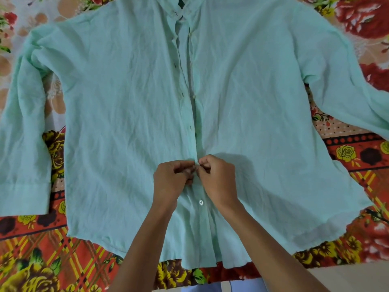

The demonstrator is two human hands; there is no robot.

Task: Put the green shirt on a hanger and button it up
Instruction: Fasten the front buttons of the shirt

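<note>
Working the placket low on the green shirt, which lay flat on the floral bedspread, I had my left hand and right hand both pinching fabric at one fastening. One white button below looked done; those above gaped open, and I saw no hanger.

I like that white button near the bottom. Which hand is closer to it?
Right. The right hand pinches the green shirt just above the white button, its wrist beside it. The left hand is farther off, up and left.
</note>
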